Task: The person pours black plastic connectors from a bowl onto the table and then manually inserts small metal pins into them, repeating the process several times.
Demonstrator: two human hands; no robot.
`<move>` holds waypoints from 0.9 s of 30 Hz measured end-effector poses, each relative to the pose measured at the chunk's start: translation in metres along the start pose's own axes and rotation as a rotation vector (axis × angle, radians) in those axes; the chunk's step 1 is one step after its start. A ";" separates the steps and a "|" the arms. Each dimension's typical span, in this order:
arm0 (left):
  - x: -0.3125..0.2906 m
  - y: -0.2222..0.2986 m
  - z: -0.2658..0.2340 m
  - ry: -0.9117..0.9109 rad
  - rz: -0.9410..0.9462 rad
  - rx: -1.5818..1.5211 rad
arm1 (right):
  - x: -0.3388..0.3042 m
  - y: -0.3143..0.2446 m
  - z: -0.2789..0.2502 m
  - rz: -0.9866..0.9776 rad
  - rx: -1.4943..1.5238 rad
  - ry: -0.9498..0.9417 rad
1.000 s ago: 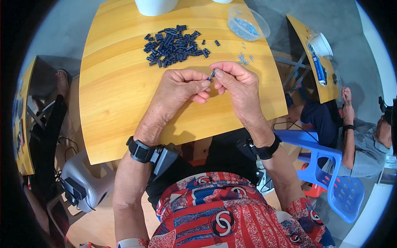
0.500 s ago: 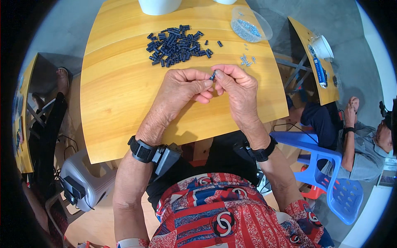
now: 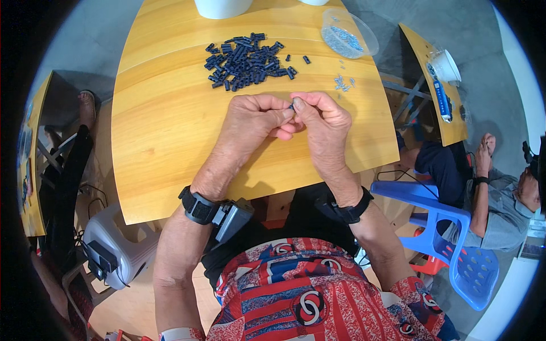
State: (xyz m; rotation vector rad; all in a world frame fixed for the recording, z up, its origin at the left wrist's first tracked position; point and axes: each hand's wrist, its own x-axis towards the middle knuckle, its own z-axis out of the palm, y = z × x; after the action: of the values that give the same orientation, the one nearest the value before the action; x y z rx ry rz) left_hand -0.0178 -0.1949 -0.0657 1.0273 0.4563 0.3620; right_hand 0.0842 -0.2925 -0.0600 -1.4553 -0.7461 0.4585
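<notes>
Small dark part, mostly hidden between hands' fingertips

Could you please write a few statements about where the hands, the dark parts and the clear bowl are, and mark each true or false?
1. Both hands meet over the wooden table and pinch one small dark piece between their fingers. True.
2. The pile of dark parts lies in the clear bowl. False: it lies loose on the table, beyond the hands; the clear plastic bowl holds small pale bits.
3. The left hand rests flat on the table, apart from the right. False: it is raised, its fingertips touching those of the right hand.
4. Each wrist wears a dark band. True.
5. A few small pale bits lie on the table beside the right hand. True.
</notes>
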 end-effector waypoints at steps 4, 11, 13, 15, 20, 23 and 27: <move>0.001 -0.002 0.001 0.037 0.006 0.017 | -0.001 -0.001 0.004 0.016 0.059 0.023; 0.001 -0.002 0.002 0.069 0.029 -0.004 | 0.000 0.007 0.006 -0.026 0.003 0.049; 0.003 -0.004 0.002 0.074 0.029 -0.002 | 0.000 0.011 0.004 -0.081 -0.072 0.043; 0.003 -0.003 0.002 0.078 0.030 0.000 | 0.002 0.012 0.002 -0.139 -0.147 0.036; 0.001 -0.003 0.003 0.103 0.021 0.065 | 0.004 0.007 -0.007 -0.360 -0.400 -0.116; 0.001 -0.005 0.004 0.081 0.021 0.065 | 0.002 0.010 -0.015 -0.341 -0.346 -0.145; 0.001 -0.004 0.002 0.037 0.038 0.029 | 0.004 0.005 -0.022 -0.170 -0.215 -0.193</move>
State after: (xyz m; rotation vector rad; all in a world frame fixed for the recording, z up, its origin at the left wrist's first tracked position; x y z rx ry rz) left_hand -0.0160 -0.1982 -0.0688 1.0605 0.4767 0.4095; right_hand 0.1033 -0.3053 -0.0629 -1.5448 -1.0919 0.4002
